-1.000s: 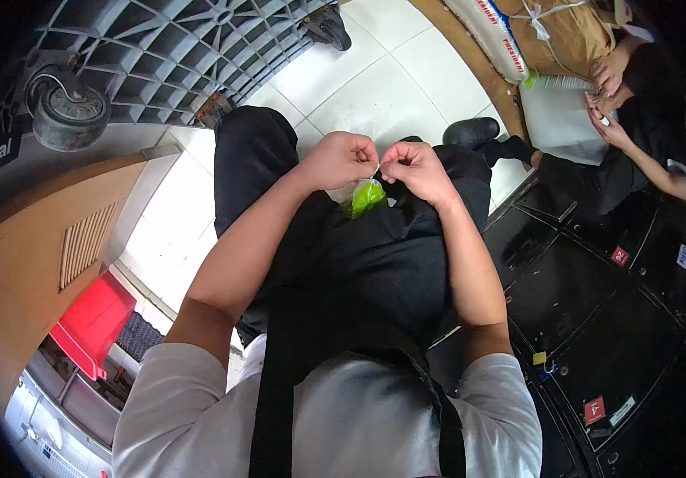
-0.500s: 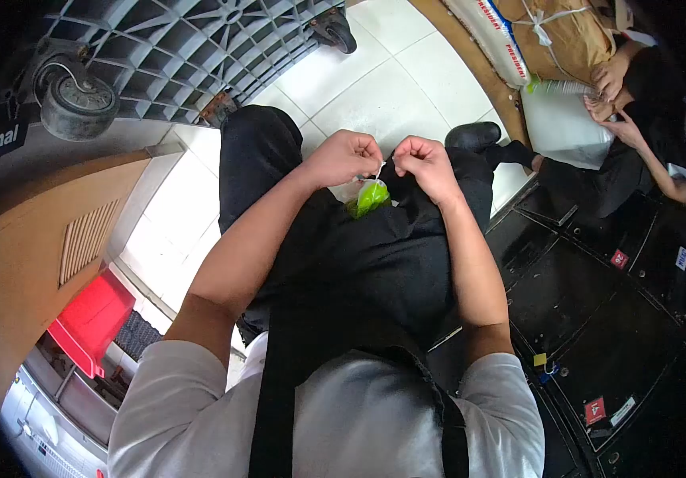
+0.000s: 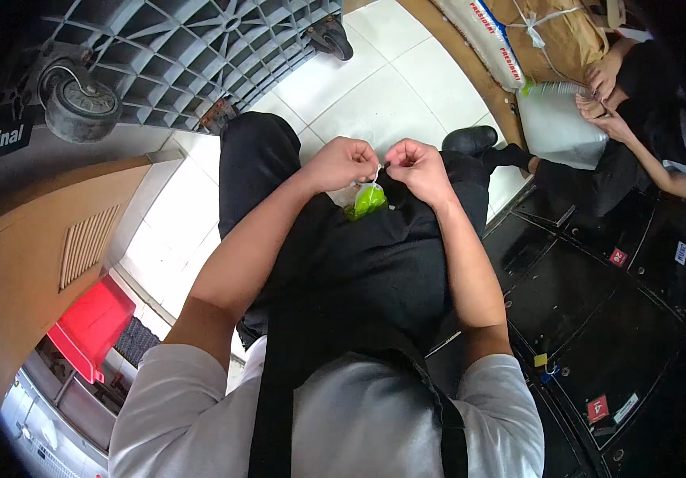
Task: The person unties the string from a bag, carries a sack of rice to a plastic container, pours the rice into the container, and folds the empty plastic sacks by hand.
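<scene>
A small plastic bag with bright green contents [image 3: 370, 199] hangs over my lap, its whitish neck drawn up thin. My left hand [image 3: 343, 164] is closed in a pinch around that neck. Just to its right, my right hand [image 3: 418, 170] is also pinched, fingertips almost meeting those of the left at the top of the bag. Whatever sits between the right fingertips is too small to make out. Black trousers and a black apron [image 3: 343, 287] lie behind and below the bag.
A grey plastic platform with castor wheels [image 3: 81, 103] stands at upper left, above a wooden door panel [image 3: 32, 231] and a red plastic bin [image 3: 92, 323]. Black lockers [image 3: 574, 295] fill the right. Another person's hands [image 3: 604, 95] work beside a clear plastic package [image 3: 562, 127].
My right hand has moved left, bringing its fingertips close to the left hand at the bag's neck. The bag stays hanging from my left hand.
</scene>
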Demonstrator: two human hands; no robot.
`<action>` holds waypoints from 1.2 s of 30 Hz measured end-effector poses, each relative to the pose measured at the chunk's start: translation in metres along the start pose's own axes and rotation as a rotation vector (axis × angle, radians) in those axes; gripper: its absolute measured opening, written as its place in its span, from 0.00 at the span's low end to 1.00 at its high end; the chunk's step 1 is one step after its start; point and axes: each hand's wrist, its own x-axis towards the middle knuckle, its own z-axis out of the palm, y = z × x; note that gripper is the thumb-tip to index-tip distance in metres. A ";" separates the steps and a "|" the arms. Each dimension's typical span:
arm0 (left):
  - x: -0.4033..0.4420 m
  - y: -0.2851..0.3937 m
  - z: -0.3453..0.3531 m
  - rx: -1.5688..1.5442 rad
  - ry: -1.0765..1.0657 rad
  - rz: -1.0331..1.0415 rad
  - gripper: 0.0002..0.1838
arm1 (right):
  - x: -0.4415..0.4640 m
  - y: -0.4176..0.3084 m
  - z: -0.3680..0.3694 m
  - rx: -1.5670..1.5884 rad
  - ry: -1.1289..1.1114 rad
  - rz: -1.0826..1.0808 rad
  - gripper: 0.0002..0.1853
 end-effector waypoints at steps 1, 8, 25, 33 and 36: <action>-0.001 0.000 0.001 0.001 -0.001 0.000 0.05 | -0.002 -0.004 0.003 0.038 0.043 -0.043 0.03; -0.002 0.001 0.000 0.018 0.018 -0.006 0.05 | -0.005 -0.008 -0.001 -0.100 -0.060 0.058 0.02; 0.001 -0.007 -0.002 0.147 0.129 0.049 0.05 | -0.007 -0.005 0.004 -0.127 -0.054 -0.003 0.03; 0.001 -0.006 -0.001 0.120 0.101 0.073 0.04 | -0.004 0.005 0.006 -0.113 -0.046 -0.028 0.03; 0.001 -0.006 0.000 0.100 0.113 0.068 0.04 | -0.004 0.004 0.004 -0.119 -0.052 -0.024 0.03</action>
